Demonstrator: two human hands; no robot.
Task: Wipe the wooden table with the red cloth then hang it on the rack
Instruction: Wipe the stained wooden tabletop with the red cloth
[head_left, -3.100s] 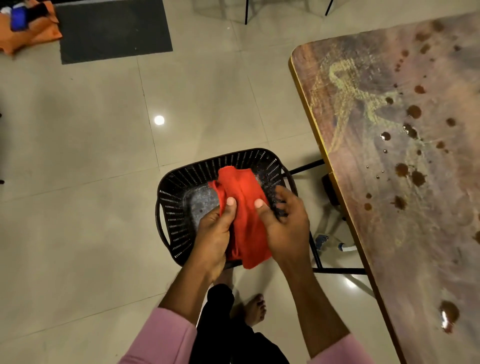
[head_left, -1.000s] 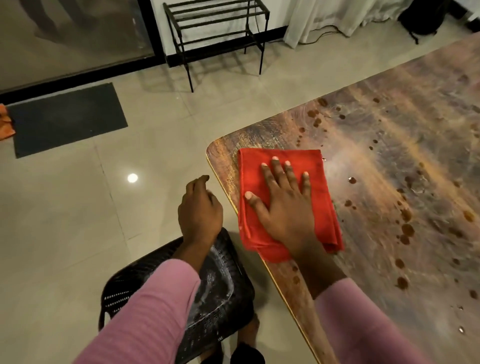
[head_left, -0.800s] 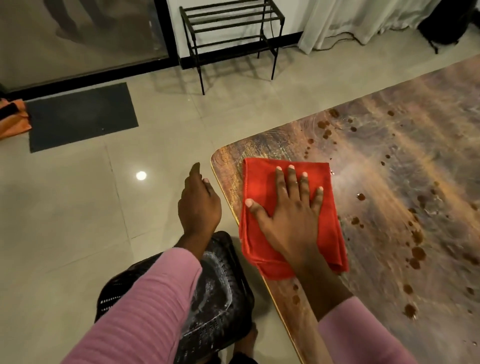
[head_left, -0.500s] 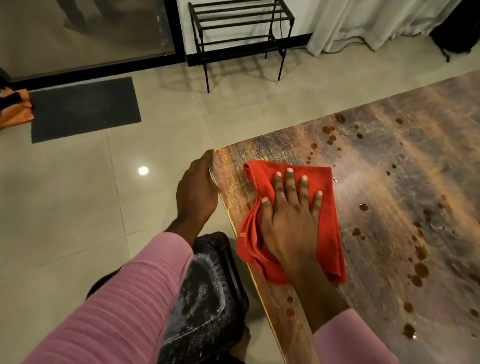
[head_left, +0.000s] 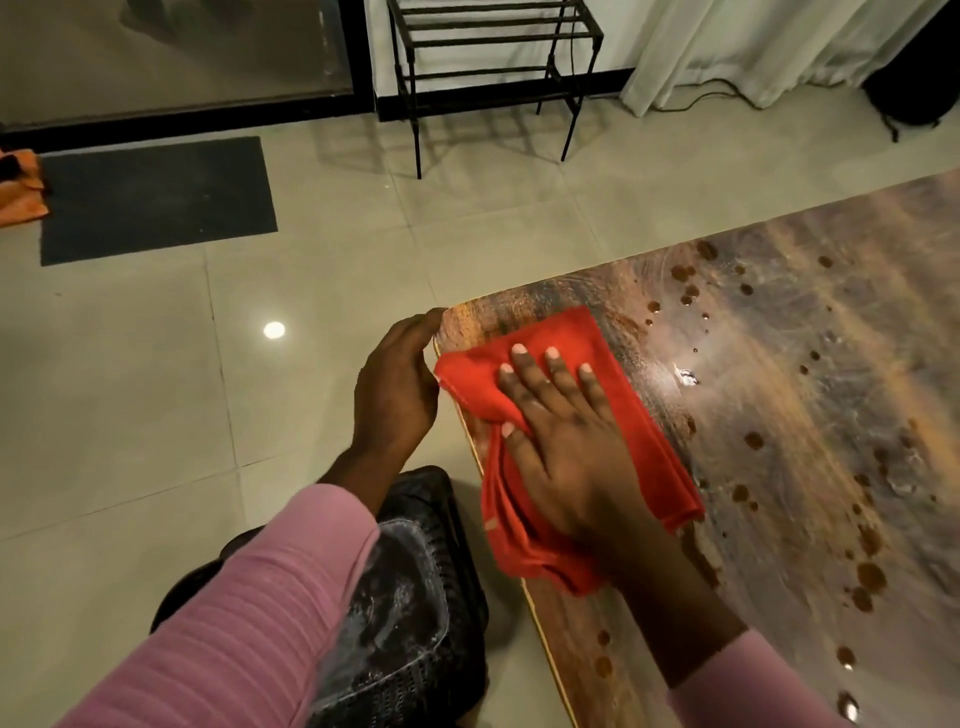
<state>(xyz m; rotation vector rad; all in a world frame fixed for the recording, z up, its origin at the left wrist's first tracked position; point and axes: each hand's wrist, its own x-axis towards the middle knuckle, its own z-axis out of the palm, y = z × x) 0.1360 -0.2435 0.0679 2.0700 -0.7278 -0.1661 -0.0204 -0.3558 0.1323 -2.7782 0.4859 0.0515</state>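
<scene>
The red cloth (head_left: 631, 415) lies folded on the near left corner of the wooden table (head_left: 810, 384), its left part bunched and hanging a little over the edge. My right hand (head_left: 566, 447) presses flat on it with straight fingers, the thumb tucked against a fold. My left hand (head_left: 397, 384) rests against the table's corner edge, fingers loosely curved and holding nothing. Brown drops and wet smears dot the tabletop to the right of the cloth. The black metal rack (head_left: 493, 52) stands on the floor by the far wall.
A black plastic basket (head_left: 415, 597) sits on the floor below my left arm, beside the table edge. A dark mat (head_left: 156, 197) and an orange cloth (head_left: 21, 187) lie far left. White curtains (head_left: 753, 41) and a black bag (head_left: 919, 78) are at the back right.
My right hand has pushed the cloth toward the table's corner, bunching its left side over the edge. My left hand has risen from above the basket to the corner edge.
</scene>
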